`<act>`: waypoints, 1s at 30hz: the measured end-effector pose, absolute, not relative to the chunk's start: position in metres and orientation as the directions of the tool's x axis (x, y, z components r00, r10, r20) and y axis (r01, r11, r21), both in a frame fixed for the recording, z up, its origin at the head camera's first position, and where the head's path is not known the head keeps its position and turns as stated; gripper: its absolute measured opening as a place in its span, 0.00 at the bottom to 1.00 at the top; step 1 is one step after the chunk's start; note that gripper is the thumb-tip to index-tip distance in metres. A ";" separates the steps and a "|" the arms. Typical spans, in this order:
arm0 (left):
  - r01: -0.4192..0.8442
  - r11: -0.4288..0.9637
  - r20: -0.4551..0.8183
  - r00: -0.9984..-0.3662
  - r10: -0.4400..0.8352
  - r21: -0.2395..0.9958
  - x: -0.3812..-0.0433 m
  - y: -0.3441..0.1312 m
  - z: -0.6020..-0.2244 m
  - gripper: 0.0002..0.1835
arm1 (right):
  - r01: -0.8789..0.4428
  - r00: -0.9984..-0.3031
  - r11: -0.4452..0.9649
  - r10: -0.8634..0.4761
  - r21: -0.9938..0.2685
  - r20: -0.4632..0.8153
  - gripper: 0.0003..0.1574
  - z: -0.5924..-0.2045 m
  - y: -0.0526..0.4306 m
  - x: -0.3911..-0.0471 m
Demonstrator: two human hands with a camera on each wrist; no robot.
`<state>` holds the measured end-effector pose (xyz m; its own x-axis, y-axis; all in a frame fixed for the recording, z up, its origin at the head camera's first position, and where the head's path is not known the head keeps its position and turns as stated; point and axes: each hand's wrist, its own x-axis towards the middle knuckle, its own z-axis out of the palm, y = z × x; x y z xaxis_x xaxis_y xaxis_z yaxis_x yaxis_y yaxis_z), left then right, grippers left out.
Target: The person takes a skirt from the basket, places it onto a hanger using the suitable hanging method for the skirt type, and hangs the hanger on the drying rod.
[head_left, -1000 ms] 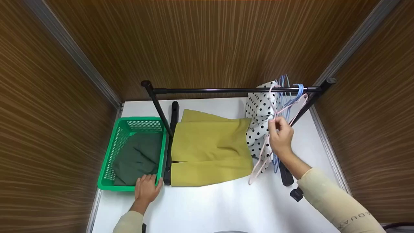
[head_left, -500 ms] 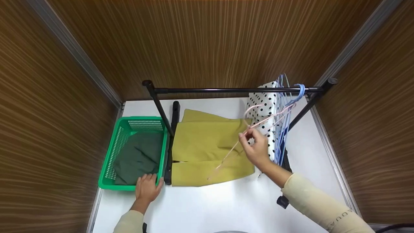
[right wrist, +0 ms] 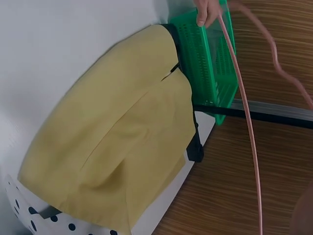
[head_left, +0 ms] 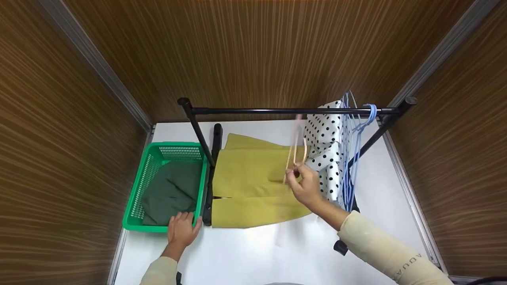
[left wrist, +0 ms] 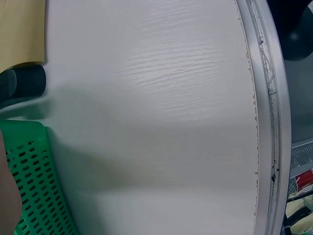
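Note:
My right hand [head_left: 307, 186] pinches a thin pink clothes hanger [head_left: 305, 151], partly blurred, above the mustard-yellow, skirt-like garment [head_left: 253, 174]. That garment lies flat beneath the rack, a short dark slit at its left edge. In the right wrist view the pink hanger [right wrist: 248, 117] crosses in front of the green basket. My left hand [head_left: 183, 230] rests its fingers over the front rim of the green basket [head_left: 148, 228], near its right corner. Inside the basket lies a dark green cloth [head_left: 172, 194]. The left wrist view shows just the edge of that hand beside the basket wall [left wrist: 36, 196].
A black rack's crossbar [head_left: 253, 111] spans above the garment. White polka-dot fabric [head_left: 326, 126] hangs toward its right end, beside several blue hangers [head_left: 354, 158]. Rack feet [head_left: 216, 138] stand on the white table [head_left: 245, 257]. Wooden panels [head_left: 253, 51] enclose the back and sides.
My right hand has drawn the pink hanger leftward from beside the blue hangers to over the yellow garment, and the hanger has turned more upright. My left hand has stayed on the basket rim.

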<state>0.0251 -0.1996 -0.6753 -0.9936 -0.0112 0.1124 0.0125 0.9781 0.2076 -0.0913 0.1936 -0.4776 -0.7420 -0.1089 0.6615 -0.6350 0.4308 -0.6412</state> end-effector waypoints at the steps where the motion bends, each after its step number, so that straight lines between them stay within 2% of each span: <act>1: 0.014 0.978 0.116 -0.993 -0.010 0.207 0.025 -0.200 -0.675 0.24 | -0.627 -0.743 0.445 -0.095 -0.640 0.662 0.10 -0.478 0.195 -0.093; 5: 0.009 0.981 0.106 -0.994 -0.012 0.193 0.025 -0.199 -0.673 0.24 | -0.603 -0.745 0.506 -0.079 -0.617 0.663 0.16 -0.483 0.200 -0.097; 11: -0.014 0.981 0.065 -0.998 -0.027 0.196 0.026 -0.198 -0.670 0.26 | -0.608 -0.729 0.575 -0.130 -0.548 0.672 0.19 -0.489 0.208 -0.099; 17: -0.047 0.982 -0.004 -0.999 -0.047 0.181 0.026 -0.197 -0.672 0.27 | -0.690 -0.605 0.648 -0.271 -0.323 0.749 0.28 -0.492 0.221 -0.108; 22: -0.045 0.982 -0.005 -0.999 -0.045 0.186 0.026 -0.198 -0.671 0.28 | -0.700 -0.539 0.690 -0.340 -0.185 0.771 0.22 -0.490 0.234 -0.118; 30: -0.034 0.980 0.035 -0.999 -0.041 0.197 0.025 -0.197 -0.671 0.27 | -0.629 -0.584 0.767 -0.356 -0.129 0.730 0.20 -0.496 0.248 -0.128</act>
<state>0.0253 -0.1969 -0.6711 -0.9985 -0.0413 0.0346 -0.0337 0.9798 0.1972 -0.1282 0.2477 -0.4956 -0.5840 -0.3556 0.7297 -0.6286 0.7669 -0.1294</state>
